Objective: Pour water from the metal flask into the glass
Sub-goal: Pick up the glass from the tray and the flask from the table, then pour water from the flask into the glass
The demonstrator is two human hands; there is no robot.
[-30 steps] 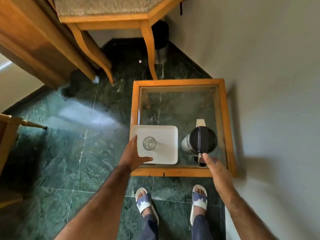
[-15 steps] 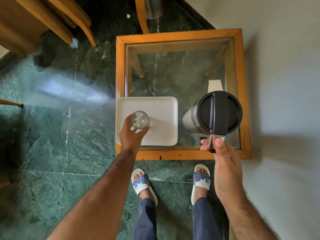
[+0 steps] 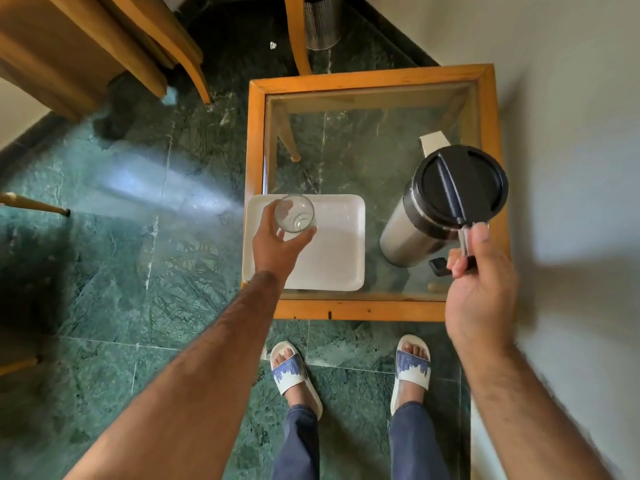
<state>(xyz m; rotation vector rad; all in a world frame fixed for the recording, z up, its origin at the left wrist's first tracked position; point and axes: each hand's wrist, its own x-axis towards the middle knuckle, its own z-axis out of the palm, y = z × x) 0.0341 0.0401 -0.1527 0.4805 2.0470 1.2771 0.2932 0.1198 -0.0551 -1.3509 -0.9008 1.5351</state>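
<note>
A steel flask point(image 3: 408, 230) with a black lid point(image 3: 460, 183) is lifted off the glass-topped table point(image 3: 367, 81) and leans to the right. My right hand point(image 3: 478, 282) grips its handle from the near side. A clear, empty glass point(image 3: 294, 213) is held above the left part of a white square tray point(image 3: 332, 251). My left hand point(image 3: 277, 240) wraps around the glass from below. Flask and glass are apart, with the tray between them.
The small table has an orange wooden frame and stands against a grey wall point(image 3: 571, 133) on the right. A metal bin point(image 3: 320, 22) and wooden furniture legs point(image 3: 187, 64) stand beyond it on the green marble floor. My sandalled feet point(image 3: 294, 372) are at its near edge.
My left hand has closed on the glass and raised it off the tray. My right hand has lifted the flask by its handle, and the flask has tilted.
</note>
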